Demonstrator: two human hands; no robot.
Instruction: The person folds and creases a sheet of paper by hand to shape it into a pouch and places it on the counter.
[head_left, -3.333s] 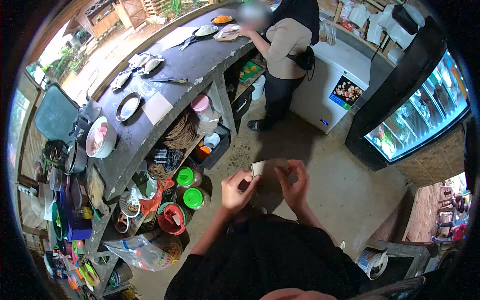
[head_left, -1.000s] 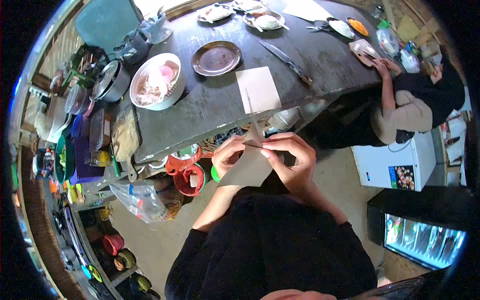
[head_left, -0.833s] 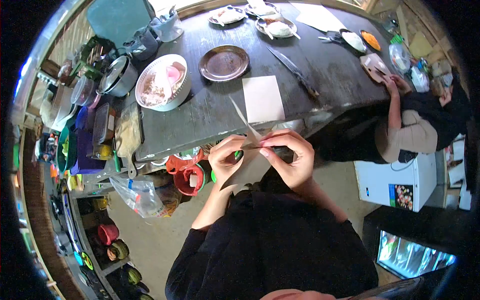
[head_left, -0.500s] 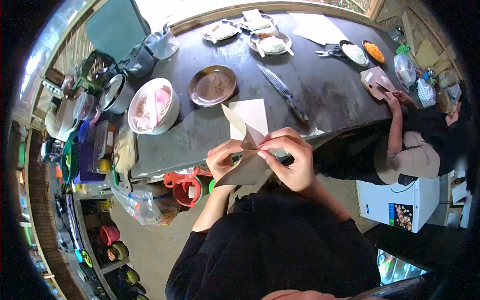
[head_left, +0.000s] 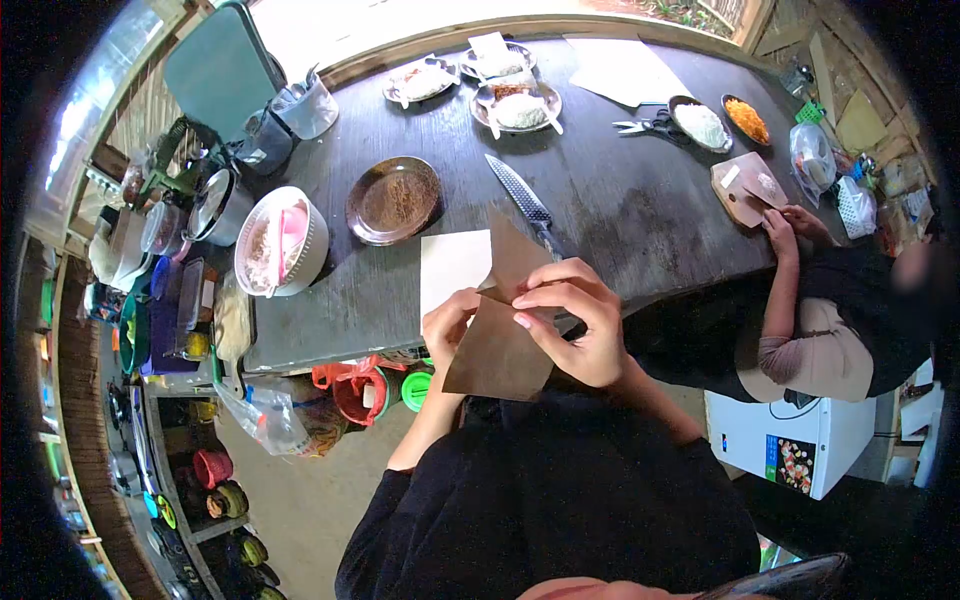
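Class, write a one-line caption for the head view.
Left hand and right hand pinch brown paper beside a dark table bearing knife and plate.

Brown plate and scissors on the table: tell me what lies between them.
In the head view, a knife lies between them, its blade nearer the brown plate than the scissors, with bare tabletop on both sides.
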